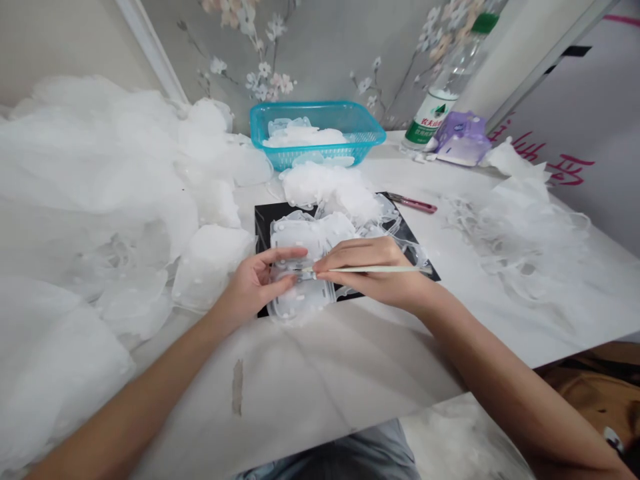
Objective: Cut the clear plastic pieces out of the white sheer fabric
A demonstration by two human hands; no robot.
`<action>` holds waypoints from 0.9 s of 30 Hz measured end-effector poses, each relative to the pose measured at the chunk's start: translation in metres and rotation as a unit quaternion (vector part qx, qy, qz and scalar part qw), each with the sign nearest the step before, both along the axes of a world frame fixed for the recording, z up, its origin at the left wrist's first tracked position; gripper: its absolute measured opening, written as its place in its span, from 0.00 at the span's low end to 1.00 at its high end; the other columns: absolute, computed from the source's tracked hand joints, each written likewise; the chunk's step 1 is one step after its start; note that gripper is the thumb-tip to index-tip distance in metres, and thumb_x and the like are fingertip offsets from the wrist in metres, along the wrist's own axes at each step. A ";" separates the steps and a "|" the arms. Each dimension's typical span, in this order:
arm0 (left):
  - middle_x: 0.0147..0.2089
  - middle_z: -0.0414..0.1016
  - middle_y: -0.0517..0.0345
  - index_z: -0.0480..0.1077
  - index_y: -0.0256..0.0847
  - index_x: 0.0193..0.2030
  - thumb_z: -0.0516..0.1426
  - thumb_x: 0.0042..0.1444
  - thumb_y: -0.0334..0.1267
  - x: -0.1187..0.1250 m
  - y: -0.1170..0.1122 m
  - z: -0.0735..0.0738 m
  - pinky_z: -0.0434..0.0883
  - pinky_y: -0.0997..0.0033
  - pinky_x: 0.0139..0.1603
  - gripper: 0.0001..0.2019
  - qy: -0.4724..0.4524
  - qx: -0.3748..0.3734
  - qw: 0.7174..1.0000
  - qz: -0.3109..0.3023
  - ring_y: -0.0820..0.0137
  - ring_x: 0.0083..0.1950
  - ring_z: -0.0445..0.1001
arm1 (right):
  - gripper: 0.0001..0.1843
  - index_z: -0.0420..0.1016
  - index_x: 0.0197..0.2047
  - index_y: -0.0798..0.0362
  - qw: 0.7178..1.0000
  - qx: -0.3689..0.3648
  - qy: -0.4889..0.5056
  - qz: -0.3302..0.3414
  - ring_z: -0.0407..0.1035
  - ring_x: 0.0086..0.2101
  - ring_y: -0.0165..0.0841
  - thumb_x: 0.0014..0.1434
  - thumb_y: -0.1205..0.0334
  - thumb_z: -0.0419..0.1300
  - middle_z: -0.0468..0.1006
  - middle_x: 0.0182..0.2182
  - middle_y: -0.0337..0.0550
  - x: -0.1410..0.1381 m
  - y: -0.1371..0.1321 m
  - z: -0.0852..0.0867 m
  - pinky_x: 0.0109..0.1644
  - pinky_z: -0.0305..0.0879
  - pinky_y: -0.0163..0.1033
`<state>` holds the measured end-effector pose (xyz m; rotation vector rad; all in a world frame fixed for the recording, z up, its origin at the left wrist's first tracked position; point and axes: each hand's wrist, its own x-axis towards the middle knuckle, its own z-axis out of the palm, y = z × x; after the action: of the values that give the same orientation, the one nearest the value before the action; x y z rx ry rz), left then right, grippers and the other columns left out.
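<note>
A stack of translucent white plastic pieces (300, 303) with rounded corners and small slots lies on a black mat (265, 217). My left hand (253, 277) rests on the stack's left side, thumb and index finger stretched apart over the top piece. From the right, my right hand (373, 267) pinches a thin pale stick (385, 269), held almost level. Its tip points at the stack between my left thumb and index finger; what the tip touches is too small to make out. More white pieces (350, 197) are heaped just behind my hands.
A blue basket (367, 137) holding white pieces stands by the wall. A pink utility knife (413, 203), a water bottle (433, 110) and a purple pack (463, 137) are at right. White sheets (90, 153) pile up at left, with thin scraps (530, 240) at right.
</note>
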<state>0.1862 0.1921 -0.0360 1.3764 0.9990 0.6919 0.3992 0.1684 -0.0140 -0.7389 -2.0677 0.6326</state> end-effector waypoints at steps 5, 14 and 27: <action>0.47 0.77 0.52 0.73 0.40 0.49 0.64 0.47 0.41 0.000 0.001 -0.001 0.73 0.73 0.39 0.21 0.006 0.000 1.000 -0.004 0.67 0.42 0.76 | 0.06 0.77 0.36 0.56 0.999 -0.029 -0.034 0.006 0.73 0.34 0.29 0.59 0.68 0.58 0.79 0.33 0.45 0.003 -0.002 0.007 0.37 0.70 0.33; 0.45 0.78 0.52 0.73 0.39 0.49 0.63 0.48 0.41 0.001 0.000 0.001 0.73 0.74 0.37 0.21 0.014 -0.004 1.000 -0.014 0.68 0.41 0.76 | 0.07 0.76 0.36 0.56 0.998 -0.027 -0.061 0.012 0.72 0.33 0.28 0.61 0.67 0.56 0.78 0.33 0.45 0.004 -0.003 0.011 0.37 0.68 0.33; 0.51 0.76 0.50 0.73 0.39 0.49 0.63 0.48 0.41 -0.001 0.000 0.002 0.73 0.73 0.40 0.20 0.033 0.029 0.999 -0.021 0.64 0.46 0.75 | 0.09 0.76 0.39 0.56 0.997 -0.027 -0.061 0.031 0.73 0.38 0.30 0.63 0.66 0.54 0.78 0.37 0.46 0.001 -0.004 0.003 0.43 0.69 0.34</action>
<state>0.1855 0.1917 -0.0342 1.4747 1.0065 0.6521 0.4004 0.1646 -0.0106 -0.7637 -2.2003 0.6947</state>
